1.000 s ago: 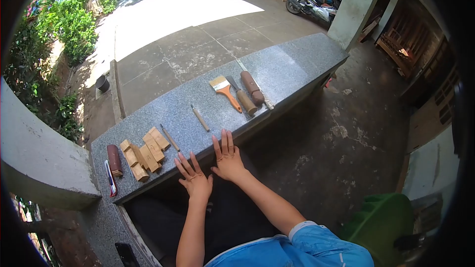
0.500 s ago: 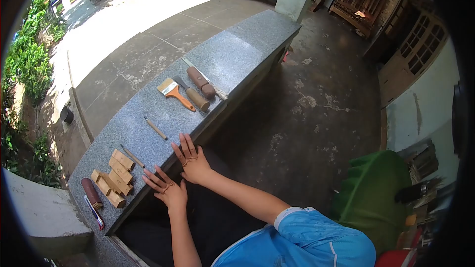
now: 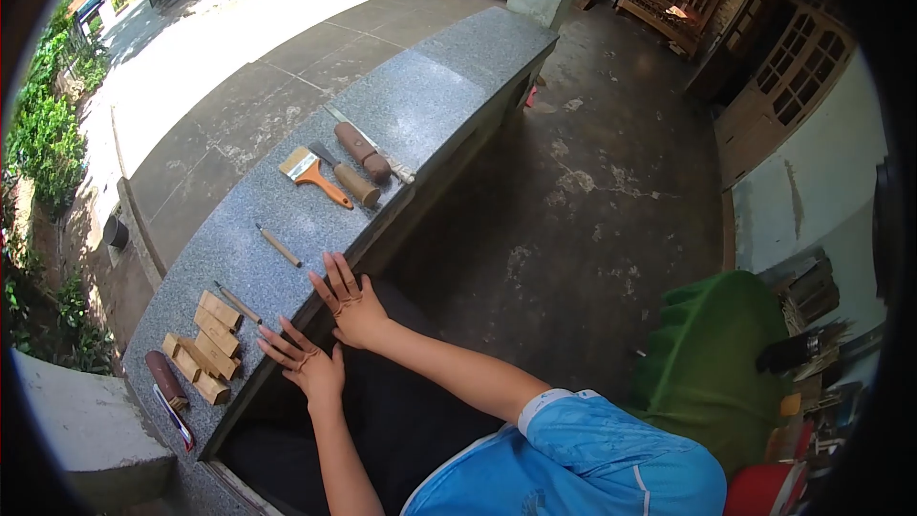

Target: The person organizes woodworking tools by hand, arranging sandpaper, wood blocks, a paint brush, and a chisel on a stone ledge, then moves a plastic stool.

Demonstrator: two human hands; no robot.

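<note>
My left hand (image 3: 313,371) rests at the near edge of a speckled grey stone counter (image 3: 420,72), palm down, fingers spread and holding nothing. Beside it my right hand (image 3: 357,311) also lies open on the edge, fingers apart. Nearest the left fingertips is a thin wooden-handled tool (image 3: 241,304), with a group of several pale wooden blocks (image 3: 218,336) to its left. A second thin-handled tool (image 3: 280,246) lies just beyond the right fingers. Farther along are an orange-handled paintbrush (image 3: 320,180), a wide wooden-handled tool (image 3: 355,183) and a brown rounded piece (image 3: 363,153).
A brown cylinder (image 3: 165,377) and a slim red, white and blue object (image 3: 175,417) lie at the counter's left end. A long flat metal strip (image 3: 336,115) sits beside the brown piece. A green cloth-covered form (image 3: 716,354) stands on the right.
The whole view has shifted slightly, so the counter and tools appear a little farther left. Both hands stay spread on the counter edge, and the tools keep their places.
</note>
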